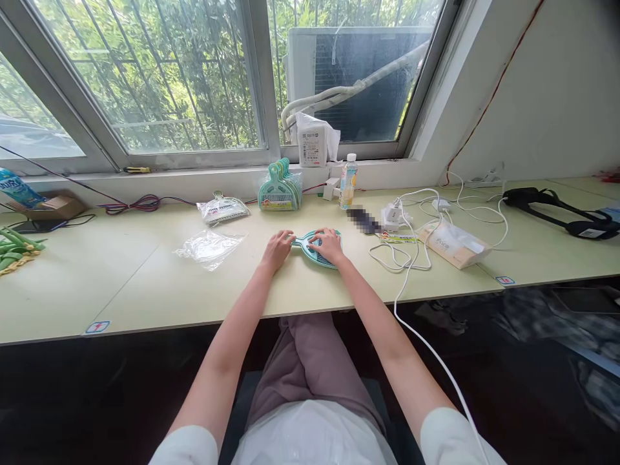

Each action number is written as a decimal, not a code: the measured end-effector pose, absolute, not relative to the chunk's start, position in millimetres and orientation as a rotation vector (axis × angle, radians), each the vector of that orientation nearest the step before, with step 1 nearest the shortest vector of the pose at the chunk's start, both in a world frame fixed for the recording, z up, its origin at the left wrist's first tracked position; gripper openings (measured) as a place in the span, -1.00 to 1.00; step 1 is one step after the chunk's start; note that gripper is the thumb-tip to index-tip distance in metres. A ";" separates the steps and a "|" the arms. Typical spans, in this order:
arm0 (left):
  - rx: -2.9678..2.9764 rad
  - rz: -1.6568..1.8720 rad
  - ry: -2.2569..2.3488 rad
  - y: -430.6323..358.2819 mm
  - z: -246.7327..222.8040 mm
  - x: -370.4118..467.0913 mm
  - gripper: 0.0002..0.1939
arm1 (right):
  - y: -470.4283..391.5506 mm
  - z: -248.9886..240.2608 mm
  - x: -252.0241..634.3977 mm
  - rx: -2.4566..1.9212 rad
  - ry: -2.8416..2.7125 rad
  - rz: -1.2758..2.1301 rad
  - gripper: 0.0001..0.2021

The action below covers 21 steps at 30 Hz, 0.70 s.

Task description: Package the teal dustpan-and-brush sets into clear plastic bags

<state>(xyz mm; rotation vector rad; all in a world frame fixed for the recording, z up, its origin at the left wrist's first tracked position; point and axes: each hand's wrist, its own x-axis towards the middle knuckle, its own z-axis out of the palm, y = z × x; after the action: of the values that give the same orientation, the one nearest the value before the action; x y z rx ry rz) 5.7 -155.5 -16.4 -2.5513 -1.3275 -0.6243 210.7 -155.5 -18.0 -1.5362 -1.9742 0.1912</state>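
While it lies flat on the table (169, 297), the dustpan (318, 257) seems steadied at both ends: left hand (277, 250) at its handle (299, 241), right hand (328, 247) bent over its broad part. Whether either grips, I cannot tell.

1. My head carries the camera, facing forward and down past my lap (310, 361) to the table (169, 284).
2. My left hand (278, 250) and right hand (328, 246) sit mid-view, fairly near.
3. The window (184, 77) fills much of the top, farther off.
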 end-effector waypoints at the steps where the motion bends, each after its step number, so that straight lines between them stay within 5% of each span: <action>1: -2.564 -0.593 -1.315 -154.8 -16.2 6.5 -0.61 | -155.5 -18.0 210.1 -1.528 -1.987 0.172 -0.84; 13: -2.695 -0.726 -1.447 -148.1 -22.7 11.0 -0.57 | -156.9 -17.9 204.7 -1.550 -2.066 0.097 -0.86; 21: -2.511 -2.061 -1.926 -156.0 -22.6 29.5 -0.37 | -155.1 -9.0 194.2 -1.811 -1.847 -0.003 -0.83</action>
<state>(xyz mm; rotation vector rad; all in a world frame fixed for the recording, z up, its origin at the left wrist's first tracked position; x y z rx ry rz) 29.5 -156.0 -22.6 -2.5114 -1.9265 -2.0613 194.2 -155.1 -9.0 -1.8106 -1.8470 -0.0032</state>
